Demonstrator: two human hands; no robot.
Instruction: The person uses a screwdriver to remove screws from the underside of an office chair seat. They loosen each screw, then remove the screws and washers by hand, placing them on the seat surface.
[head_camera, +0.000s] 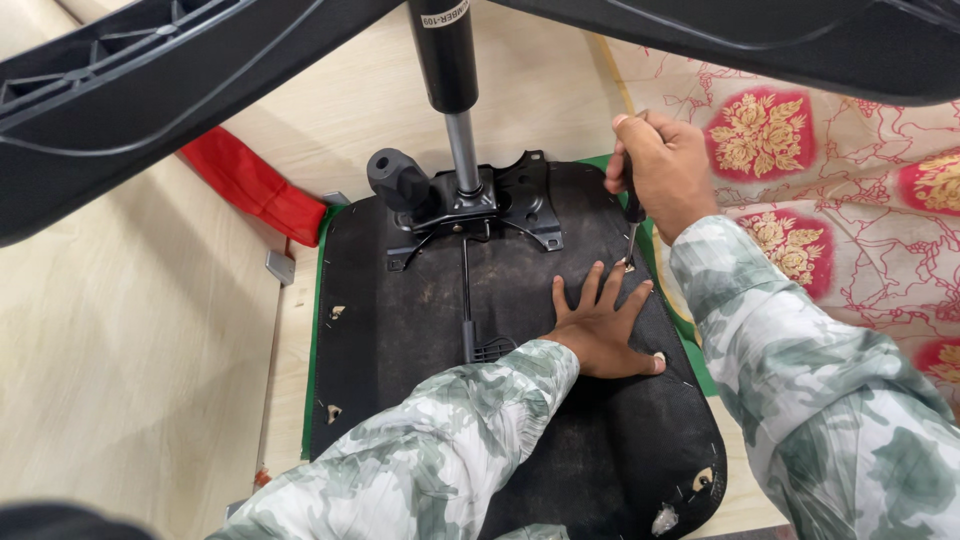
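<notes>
While left hand (600, 335) pins seat (420, 330), screwdriver (632, 215) in right grip (665, 165)

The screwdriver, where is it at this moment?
In the head view, the screwdriver stands upright in the right hand, its tip at the seat underside beside the left hand fingertips.

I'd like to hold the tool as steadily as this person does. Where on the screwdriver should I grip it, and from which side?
Grip the screwdriver by its dark handle from above, fist wrapped round it, as the right hand does: it stands nearly upright, tip down on the seat underside.
</notes>
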